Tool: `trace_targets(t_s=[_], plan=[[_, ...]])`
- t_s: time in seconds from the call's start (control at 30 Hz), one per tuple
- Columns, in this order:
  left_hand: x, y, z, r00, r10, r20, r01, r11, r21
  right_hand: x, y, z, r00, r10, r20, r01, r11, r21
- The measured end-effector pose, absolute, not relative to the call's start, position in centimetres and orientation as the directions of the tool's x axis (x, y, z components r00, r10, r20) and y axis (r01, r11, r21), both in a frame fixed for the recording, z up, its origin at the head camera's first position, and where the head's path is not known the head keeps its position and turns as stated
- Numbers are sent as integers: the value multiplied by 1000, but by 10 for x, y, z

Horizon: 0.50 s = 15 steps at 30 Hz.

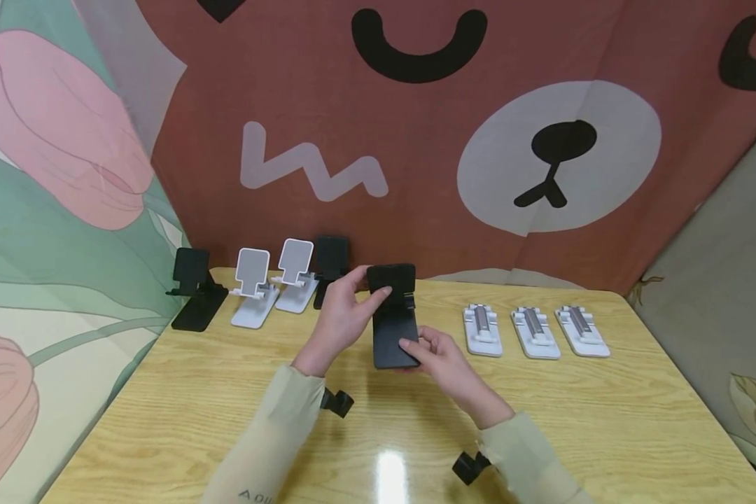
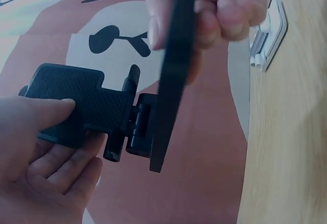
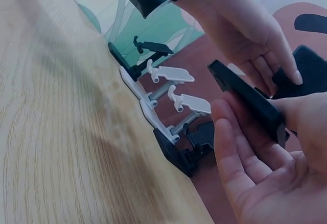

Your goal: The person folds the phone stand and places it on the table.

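Observation:
A black folding phone stand (image 1: 395, 336) is held above the table between both hands. My left hand (image 1: 342, 315) pinches its upper plate (image 2: 76, 101), thumb on the face and fingers behind. With thumb and fingers, my right hand (image 1: 444, 362) grips the flat base (image 3: 248, 94) near its lower edge. In the left wrist view the plate stands out from the base at an angle, joined by a hinge (image 2: 140, 124). The right wrist view shows the right fingers under the base and the left hand (image 3: 260, 45) on the plate beyond.
Unfolded stands line the back left: a black one (image 1: 198, 290), two white ones (image 1: 253, 287) (image 1: 296, 273) and another black one (image 1: 332, 259). Three folded white stands (image 1: 482, 329) (image 1: 535, 332) (image 1: 582, 331) lie at the right on the wooden table (image 1: 636, 420). A printed cloth (image 1: 428, 175) hangs behind.

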<state>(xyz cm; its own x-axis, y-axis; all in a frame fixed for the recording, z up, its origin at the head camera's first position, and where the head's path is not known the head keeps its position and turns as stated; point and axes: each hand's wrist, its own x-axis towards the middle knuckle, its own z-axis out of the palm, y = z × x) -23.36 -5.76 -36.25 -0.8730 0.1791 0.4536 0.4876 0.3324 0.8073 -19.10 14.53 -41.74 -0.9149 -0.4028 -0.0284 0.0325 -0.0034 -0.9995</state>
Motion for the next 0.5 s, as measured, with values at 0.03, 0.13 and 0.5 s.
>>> trace_targets(t_s=[0.03,0.13,0.5], plan=[[-233,-57,-362,-874,177,452,485,327,811,-191,145,-418,-917,-399,-26,31,-6,-999],[-231,-56,-361,-877,164,453,481,303,823,-191,146,-418,-922,-388,-25,29,-5,-1000],[-228,-54,-355,-892,74,445,449,248,858,-191,147,-420,-931,-366,-20,18,8,-1000]])
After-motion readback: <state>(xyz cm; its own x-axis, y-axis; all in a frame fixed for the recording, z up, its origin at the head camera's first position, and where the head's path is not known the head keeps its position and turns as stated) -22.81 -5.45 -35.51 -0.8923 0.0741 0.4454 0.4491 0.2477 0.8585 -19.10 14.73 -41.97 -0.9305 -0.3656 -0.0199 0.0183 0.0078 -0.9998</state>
